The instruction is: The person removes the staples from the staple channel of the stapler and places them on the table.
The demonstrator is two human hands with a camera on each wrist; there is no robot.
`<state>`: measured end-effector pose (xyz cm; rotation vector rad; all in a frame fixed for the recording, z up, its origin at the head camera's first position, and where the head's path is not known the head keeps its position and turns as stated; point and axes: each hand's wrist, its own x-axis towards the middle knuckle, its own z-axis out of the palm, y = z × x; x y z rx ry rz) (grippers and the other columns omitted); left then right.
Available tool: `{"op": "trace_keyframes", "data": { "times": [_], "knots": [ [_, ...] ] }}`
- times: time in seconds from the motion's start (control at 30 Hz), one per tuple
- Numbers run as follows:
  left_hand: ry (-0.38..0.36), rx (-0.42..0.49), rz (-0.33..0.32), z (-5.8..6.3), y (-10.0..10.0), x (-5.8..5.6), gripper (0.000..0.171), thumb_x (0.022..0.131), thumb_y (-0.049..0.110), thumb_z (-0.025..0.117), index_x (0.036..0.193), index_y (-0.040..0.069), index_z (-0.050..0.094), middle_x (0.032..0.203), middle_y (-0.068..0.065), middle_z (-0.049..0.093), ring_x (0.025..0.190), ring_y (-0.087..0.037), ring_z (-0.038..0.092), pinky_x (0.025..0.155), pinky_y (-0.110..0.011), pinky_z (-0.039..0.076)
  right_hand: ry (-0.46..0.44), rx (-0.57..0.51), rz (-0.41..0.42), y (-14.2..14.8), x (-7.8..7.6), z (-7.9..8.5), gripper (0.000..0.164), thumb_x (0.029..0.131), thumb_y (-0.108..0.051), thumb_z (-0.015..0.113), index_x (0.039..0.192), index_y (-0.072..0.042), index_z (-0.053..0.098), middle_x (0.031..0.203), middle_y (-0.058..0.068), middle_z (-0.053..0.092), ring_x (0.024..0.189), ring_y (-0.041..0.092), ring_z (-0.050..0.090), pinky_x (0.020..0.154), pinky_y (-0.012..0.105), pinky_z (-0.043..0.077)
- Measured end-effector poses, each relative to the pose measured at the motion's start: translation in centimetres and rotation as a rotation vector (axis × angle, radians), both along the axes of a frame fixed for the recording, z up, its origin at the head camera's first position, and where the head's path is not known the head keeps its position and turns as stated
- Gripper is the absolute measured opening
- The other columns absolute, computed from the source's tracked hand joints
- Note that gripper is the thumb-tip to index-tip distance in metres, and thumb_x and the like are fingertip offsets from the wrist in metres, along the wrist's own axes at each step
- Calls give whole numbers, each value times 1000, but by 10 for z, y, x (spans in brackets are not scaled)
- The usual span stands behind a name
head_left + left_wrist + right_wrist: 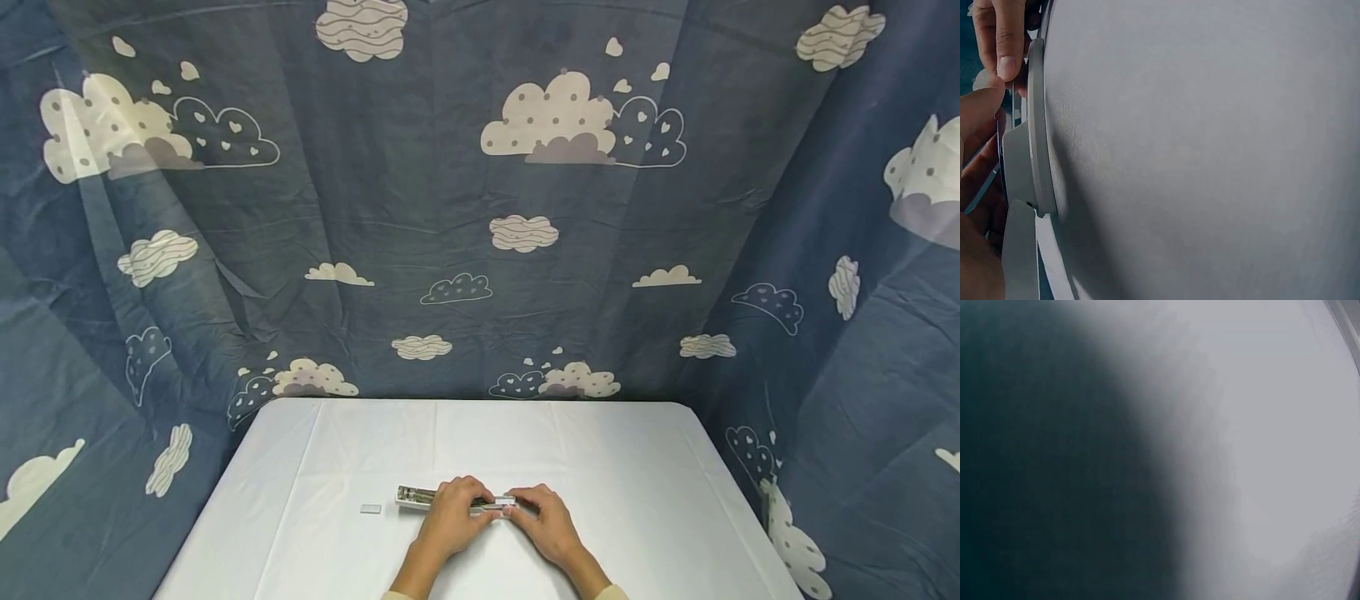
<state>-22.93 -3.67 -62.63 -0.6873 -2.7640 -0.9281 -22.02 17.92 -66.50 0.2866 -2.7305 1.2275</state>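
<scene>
Materials as we read them: stapler has a grey shell that looks like moulded plastic, smooth, matt to satin, with a base strip in the same finish; its upper channel looks like metal, with a shine, though we can't confirm the alloy or plating. Small bar: grey, metallic-looking, too small for us to call texture. Table cover: white, matt, lightly creased, fine leathery grain up close. Backdrop: blue printed cloth, wrinkled, mostly matt, faint sheen on folds. Sleeve: beige, cloth-like.
</scene>
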Motion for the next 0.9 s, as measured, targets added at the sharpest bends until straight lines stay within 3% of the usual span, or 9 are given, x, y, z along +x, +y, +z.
{"op": "trace_keyframes", "data": {
  "times": [0.53,0.9],
  "knots": [
    [80,-12,23,-1,4,5,19,85,38,84,98,23,82,102,13,74,95,-9,65,90,-39,47,15,13,-4,1,0,-2,36,90,-52,74,115,-27,77,106,-13,72,97,6,61,87,30,52],
    [18,54,106,-5,12,8,10,85,26,83,95,23,81,107,14,73,102,-13,65,95,-44,39,17,9,-8,-2,-2,-1,36,90,-52,73,114,-26,77,107,-13,73,99,8,62,88,32,53]
  ]
}}
